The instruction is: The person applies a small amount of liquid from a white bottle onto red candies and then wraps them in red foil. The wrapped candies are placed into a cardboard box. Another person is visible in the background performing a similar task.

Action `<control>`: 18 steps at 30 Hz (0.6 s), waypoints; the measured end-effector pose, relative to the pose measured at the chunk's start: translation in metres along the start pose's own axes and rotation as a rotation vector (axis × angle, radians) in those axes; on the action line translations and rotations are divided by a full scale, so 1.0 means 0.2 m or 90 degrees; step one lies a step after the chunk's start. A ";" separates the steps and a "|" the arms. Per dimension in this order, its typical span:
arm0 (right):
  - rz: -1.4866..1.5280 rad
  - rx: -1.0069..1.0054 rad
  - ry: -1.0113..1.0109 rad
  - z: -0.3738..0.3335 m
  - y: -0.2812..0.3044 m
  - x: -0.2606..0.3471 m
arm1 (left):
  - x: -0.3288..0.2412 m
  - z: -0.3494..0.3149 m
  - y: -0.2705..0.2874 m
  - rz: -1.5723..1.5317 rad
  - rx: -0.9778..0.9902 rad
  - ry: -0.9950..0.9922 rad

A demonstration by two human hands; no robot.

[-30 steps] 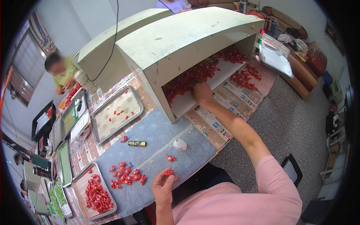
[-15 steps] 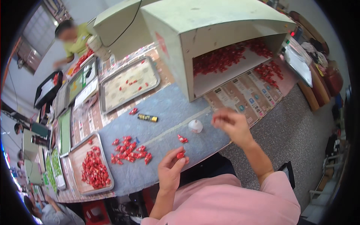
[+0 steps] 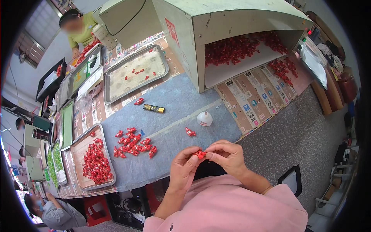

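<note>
Between my two hands, close to the table's front edge, is a small red figurine (image 3: 200,154). My left hand (image 3: 184,165) pinches it from the left with thumb and fingers. From the right, the closed fingertips of my right hand (image 3: 228,157) press against the same piece; whether they also hold something tiny is hidden. Just beyond my hands lies a single red figurine with pale markings (image 3: 190,132). Farther back stands a small white bottle with a pointed tip (image 3: 204,119). A loose group of red figurines (image 3: 135,142) lies on the blue cloth (image 3: 170,133) to the left.
A metal tray (image 3: 113,170) heaped with red figurines stands at left. Behind are a tray with few pieces (image 3: 162,65) and a black-and-gold cylinder (image 3: 154,108). A pale box-shaped machine (image 3: 199,46) holds many red pieces. Co-workers (image 3: 83,31) sit at left.
My right hand has come from beside the white bottle down and left to meet my left hand. Its fingertips are now at the red figurine, which my left hand has kept hold of.
</note>
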State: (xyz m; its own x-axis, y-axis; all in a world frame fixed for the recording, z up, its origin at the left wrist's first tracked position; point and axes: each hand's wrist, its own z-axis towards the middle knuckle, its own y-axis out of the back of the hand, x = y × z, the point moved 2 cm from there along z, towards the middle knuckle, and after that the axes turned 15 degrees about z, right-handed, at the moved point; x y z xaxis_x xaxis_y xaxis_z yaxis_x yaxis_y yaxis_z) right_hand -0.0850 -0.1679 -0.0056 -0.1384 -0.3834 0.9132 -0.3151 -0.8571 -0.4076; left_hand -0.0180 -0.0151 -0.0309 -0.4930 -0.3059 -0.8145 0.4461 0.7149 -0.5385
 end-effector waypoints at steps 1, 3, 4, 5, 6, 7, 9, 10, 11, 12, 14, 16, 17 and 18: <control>0.001 -0.001 0.006 0.00 0.00 0.00 | 0.00 0.00 0.00 -0.008 0.002 0.003; 0.000 -0.003 0.014 -0.01 0.00 0.01 | -0.01 0.00 -0.01 -0.017 0.005 0.004; -0.001 -0.004 0.017 -0.01 -0.01 0.01 | -0.01 0.00 -0.01 -0.019 0.006 0.001; -0.003 -0.004 0.020 -0.02 -0.01 0.01 | -0.01 0.00 0.00 -0.021 0.008 -0.002; -0.008 -0.003 0.019 -0.02 -0.01 0.01 | -0.01 -0.01 0.00 -0.003 0.003 -0.005; -0.013 -0.002 0.018 -0.02 -0.01 0.01 | -0.01 -0.01 0.01 0.014 -0.002 -0.009; -0.023 0.001 0.012 -0.02 0.00 0.01 | 0.00 -0.01 0.03 0.048 -0.008 -0.027; -0.029 0.002 0.007 -0.02 0.01 0.01 | 0.00 -0.01 0.03 0.064 -0.009 -0.042; -0.034 0.004 0.002 -0.02 0.01 0.01 | 0.00 -0.01 0.03 0.080 -0.010 -0.056; -0.037 0.003 -0.007 -0.02 0.01 0.01 | 0.00 -0.01 0.04 0.091 -0.011 -0.062; -0.042 0.000 -0.026 -0.02 0.02 0.01 | -0.01 -0.01 0.04 0.113 -0.013 -0.073; -0.027 -0.002 -0.021 -0.02 0.02 0.01 | -0.01 0.00 0.03 0.148 -0.005 -0.085; -0.020 -0.004 -0.018 -0.03 0.02 0.01 | -0.01 0.00 0.03 0.165 0.000 -0.091; -0.039 0.001 0.000 -0.03 0.02 0.01 | -0.02 0.00 0.02 0.162 0.001 -0.085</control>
State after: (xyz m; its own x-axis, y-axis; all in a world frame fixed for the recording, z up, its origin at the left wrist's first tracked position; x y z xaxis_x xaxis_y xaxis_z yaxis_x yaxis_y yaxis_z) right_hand -0.0914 -0.1708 -0.0055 -0.1190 -0.3294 0.9367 -0.3221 -0.8795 -0.3502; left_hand -0.0139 -0.0105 -0.0300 -0.2626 -0.1963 -0.9447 0.5444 0.7782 -0.3130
